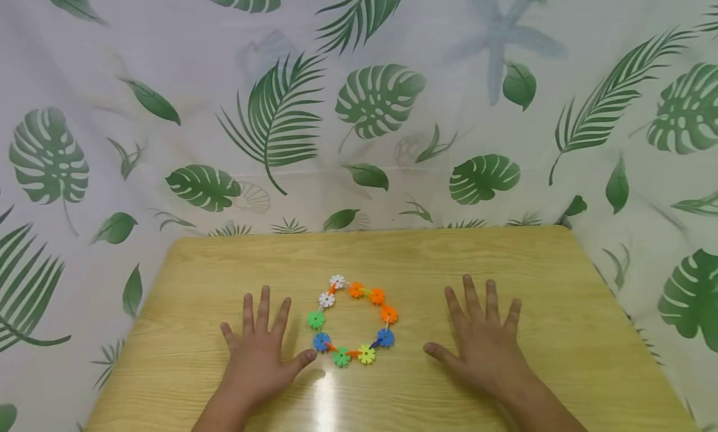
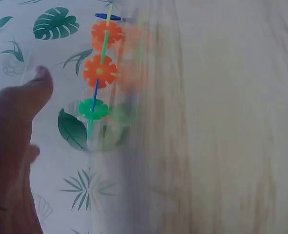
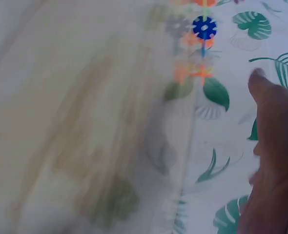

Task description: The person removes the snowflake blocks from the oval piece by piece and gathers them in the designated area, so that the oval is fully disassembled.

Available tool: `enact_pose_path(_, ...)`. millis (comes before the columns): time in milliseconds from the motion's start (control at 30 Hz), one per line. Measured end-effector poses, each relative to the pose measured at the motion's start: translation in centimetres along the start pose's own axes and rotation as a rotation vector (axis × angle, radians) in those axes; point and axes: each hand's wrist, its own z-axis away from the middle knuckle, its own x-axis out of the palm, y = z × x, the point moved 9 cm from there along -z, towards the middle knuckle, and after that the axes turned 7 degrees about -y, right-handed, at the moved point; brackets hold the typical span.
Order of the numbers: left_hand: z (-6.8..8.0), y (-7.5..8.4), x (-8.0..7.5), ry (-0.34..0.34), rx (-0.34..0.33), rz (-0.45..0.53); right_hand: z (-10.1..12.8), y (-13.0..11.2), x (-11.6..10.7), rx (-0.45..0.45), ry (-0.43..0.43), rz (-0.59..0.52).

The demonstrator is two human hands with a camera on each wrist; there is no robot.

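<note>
A closed ring of flower-shaped plastic discs [image 1: 366, 354], linked by short coloured connectors, lies on the wooden table [image 1: 449, 257]. Two discs are white, others green, blue, yellow and orange. To its left my left hand [image 1: 258, 357] rests palm down with fingers spread; the thumb tip is right beside a blue disc [image 1: 321, 341]. My right hand [image 1: 488, 351] lies spread on the right, apart from the ring. Seen edge-on in the left wrist view, linked orange discs [image 2: 99, 71] stand beyond the thumb. The right wrist view has a dark blue disc [image 3: 204, 28] near its top.
A white cloth with green leaf prints [image 1: 381, 101] hangs behind the table and along its sides. Bright glare [image 1: 324, 401] shows on the tabletop near the front, below the ring.
</note>
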Motion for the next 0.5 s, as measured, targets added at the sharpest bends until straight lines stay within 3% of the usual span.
enact_pose_path(100,0.0,1.5,0.1,-0.01,0.098,0.067,-0.6,-2.1,-0.1,-0.088,-0.013,-0.053)
enact_pose_path(233,-0.3,3.6,-0.5,0.037,0.201,0.121,-1.8,-5.4,-0.3,-0.211,0.03,-0.047)
enact_pose_path(333,-0.4,4.9,-0.6,0.044,0.256,0.141,-2.4,-7.8,0.3,-0.287,0.024,-0.026)
enact_pose_path(500,-0.4,6.2,0.4,0.0,0.298,0.135,-2.8,-10.9,1.9,-0.385,-0.04,-0.004)
